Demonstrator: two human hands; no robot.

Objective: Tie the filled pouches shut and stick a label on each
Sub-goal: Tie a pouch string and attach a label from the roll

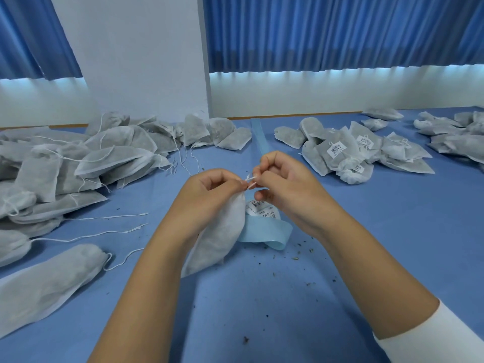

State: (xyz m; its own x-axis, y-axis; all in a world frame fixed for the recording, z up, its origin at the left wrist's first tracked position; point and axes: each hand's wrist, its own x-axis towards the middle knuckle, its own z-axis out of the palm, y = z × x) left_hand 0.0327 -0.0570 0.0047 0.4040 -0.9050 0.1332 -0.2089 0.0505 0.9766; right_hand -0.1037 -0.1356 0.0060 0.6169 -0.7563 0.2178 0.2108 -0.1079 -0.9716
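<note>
Blue curtains (340,32) hang behind a blue table (366,244). Over its middle, the left hand (209,189) pinches the neck of a filled pouch (220,237), which hangs tilted below the fist, its lower end down at the table. The right hand (285,184) pinches the white string (251,180) at that neck, fingers curled tight. Just behind the pouch lies a blue label strip (264,231). A heap (78,163) of unlabelled pouches lies at left, a labelled pile (348,153) at right
</note>
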